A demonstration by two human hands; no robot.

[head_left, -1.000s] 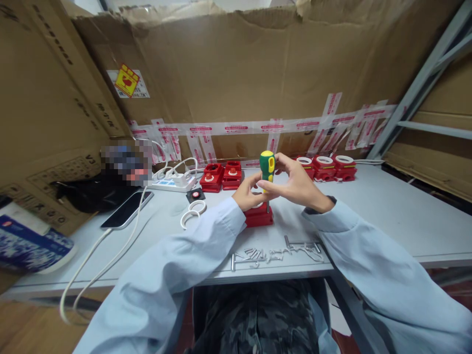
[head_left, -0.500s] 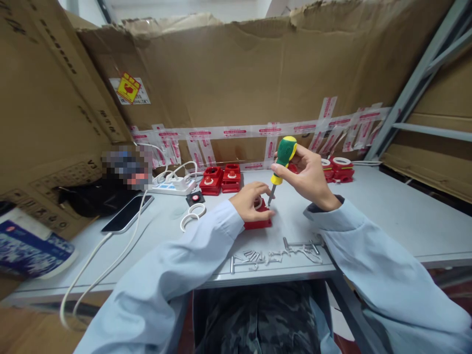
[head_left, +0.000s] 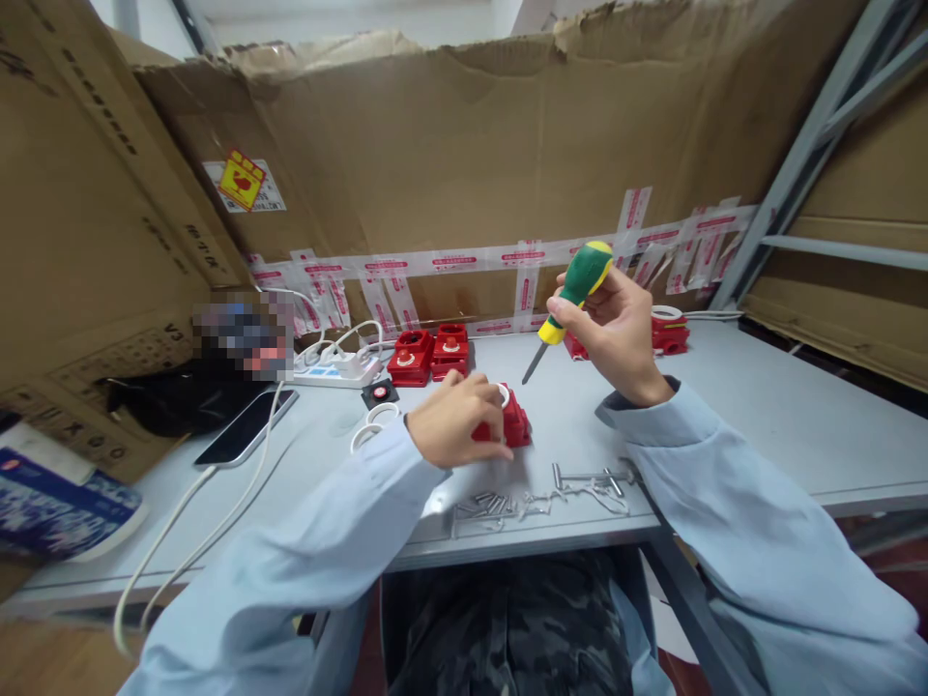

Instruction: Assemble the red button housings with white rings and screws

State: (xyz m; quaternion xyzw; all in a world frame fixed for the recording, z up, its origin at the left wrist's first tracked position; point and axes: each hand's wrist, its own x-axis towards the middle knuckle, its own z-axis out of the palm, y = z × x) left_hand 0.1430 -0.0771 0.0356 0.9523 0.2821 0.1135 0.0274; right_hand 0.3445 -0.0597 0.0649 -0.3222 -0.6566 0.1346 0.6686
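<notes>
Screwdriver [head_left: 584, 275] has come up off the red housing [head_left: 518, 425] since half a second ago; its tip now hangs clear, up and right of it. Left to right: phone [head_left: 246, 427] flat on the surface [head_left: 761, 416], near the power strip [head_left: 337, 369], probably for cable reach. Two white rings [head_left: 383, 414] lie together, two back red units [head_left: 410, 360] behind, seemingly parked off the working spot. Left hand [head_left: 456, 420] curls around the housing's left side, thumb out along the near edge, likely steadying it; finger ends hidden, can't tell if it really grips. Screws [head_left: 494, 504] and T-shaped metal pieces [head_left: 584, 476] sit by the front edge, handy to reach. Right hand [head_left: 620, 333] pinches the handle narrowly, blade slanting down-left. Right-hand red units [head_left: 669, 335] stand behind it, part-hidden.
</notes>
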